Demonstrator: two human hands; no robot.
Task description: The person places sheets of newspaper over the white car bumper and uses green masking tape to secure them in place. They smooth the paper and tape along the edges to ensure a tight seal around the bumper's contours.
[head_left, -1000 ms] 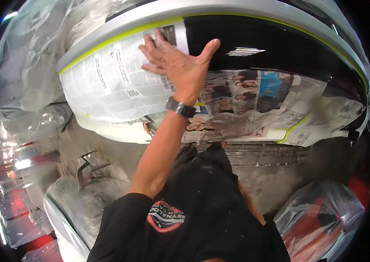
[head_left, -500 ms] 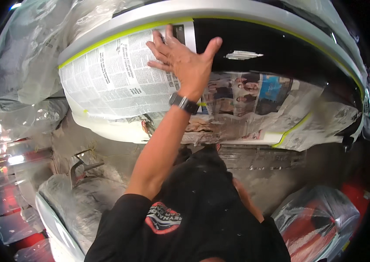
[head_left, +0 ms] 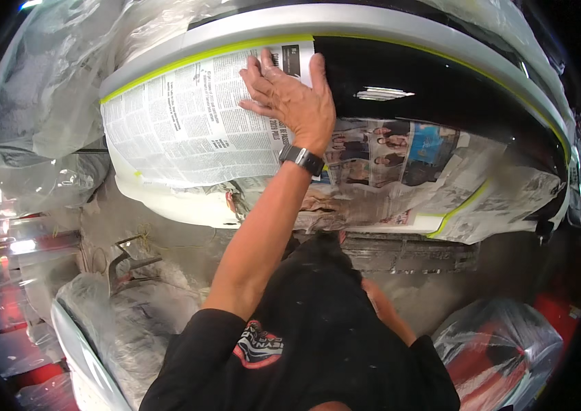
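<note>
My left hand (head_left: 289, 96) lies palm down on a sheet of newspaper (head_left: 188, 130), fingers spread and thumb out at the sheet's right edge. The sheet covers the left part of a curved glossy black car panel (head_left: 441, 89). Yellow-green masking tape (head_left: 188, 65) runs along the sheet's top edge and on along the silver trim (head_left: 345, 17) above. Low at my right side, my right forearm (head_left: 393, 318) shows beside my body; the fingers of that hand are hidden.
More newspaper (head_left: 379, 154) covers the panel's lower right, with a tape strip (head_left: 462, 209) across it. Clear plastic sheeting (head_left: 51, 89) drapes things at the left. A plastic-wrapped red and grey object (head_left: 503, 356) stands at the lower right, and a white curved part (head_left: 85, 356) at the lower left.
My left hand has moved slightly right and down over the newspaper, and its thumb has drawn in from the bare black panel to the sheet's edge. The view has shifted a little.
</note>
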